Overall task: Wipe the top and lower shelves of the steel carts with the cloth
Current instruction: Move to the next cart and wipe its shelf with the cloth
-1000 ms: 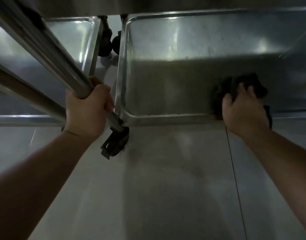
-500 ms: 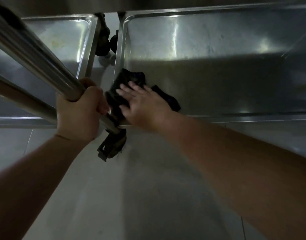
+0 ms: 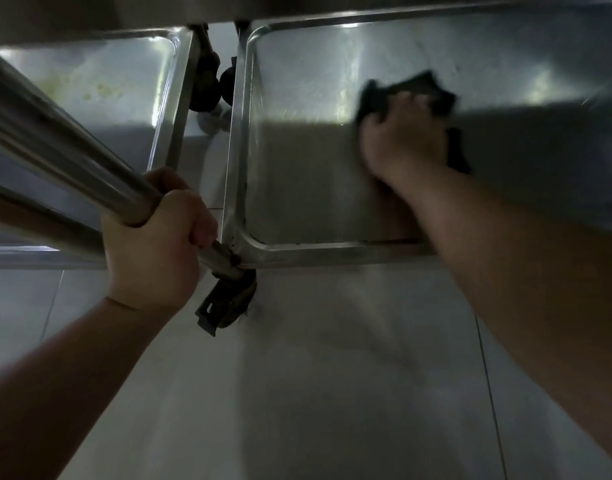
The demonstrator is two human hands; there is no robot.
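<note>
A dark cloth [image 3: 415, 90] lies on the lower steel shelf [image 3: 297, 174] of the right cart, near the shelf's middle. My right hand [image 3: 401, 140] presses down on the cloth with its fingers bent over it; the hand is blurred. My left hand [image 3: 155, 244] grips the cart's steel corner post [image 3: 65, 150] just above the shelf corner. A second cart's lower shelf [image 3: 100, 88] sits to the left, with yellowish stains on it.
A black caster with a brake tab [image 3: 225, 303] stands under the near shelf corner. Two more casters [image 3: 211, 84] sit in the gap between the carts. Pale tiled floor [image 3: 332, 375] fills the foreground. An upper shelf edge spans the top.
My right hand swept the cloth from the shelf's right side to its near left corner, then back toward the middle and farther in. My left hand stayed on the post.
</note>
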